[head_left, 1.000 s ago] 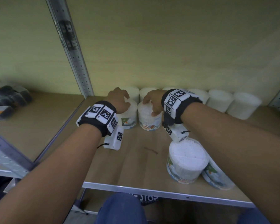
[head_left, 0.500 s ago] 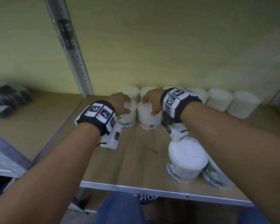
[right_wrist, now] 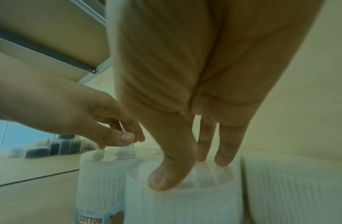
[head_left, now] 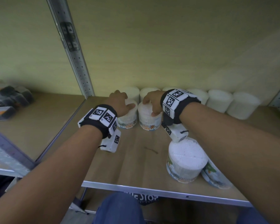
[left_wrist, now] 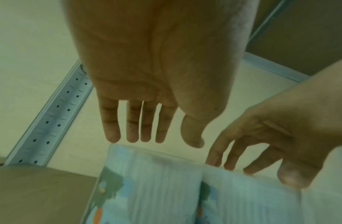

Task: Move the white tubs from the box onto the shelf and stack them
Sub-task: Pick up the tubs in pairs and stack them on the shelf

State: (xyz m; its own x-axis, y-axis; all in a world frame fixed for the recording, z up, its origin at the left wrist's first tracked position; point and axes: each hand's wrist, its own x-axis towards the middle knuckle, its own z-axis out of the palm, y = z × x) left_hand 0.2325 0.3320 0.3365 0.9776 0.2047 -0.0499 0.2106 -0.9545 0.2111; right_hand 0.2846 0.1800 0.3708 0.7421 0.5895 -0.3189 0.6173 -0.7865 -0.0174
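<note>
The left hand [head_left: 120,102] hovered, fingers straight and apart, just over the left tub [head_left: 128,115] on the shelf [head_left: 136,167]. The right hand [head_left: 153,102], fingers spread, touched the right tub's [head_left: 149,118] lid. Placing looked done; next probably calls for withdrawing and fetching another tub.

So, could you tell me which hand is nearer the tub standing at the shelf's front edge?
Right. The right hand is just behind that front tub; the left hand is farther left.

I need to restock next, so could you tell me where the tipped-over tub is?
In the head view, the tipped tub lies at the shelf's front right, against an upright tub.
</note>
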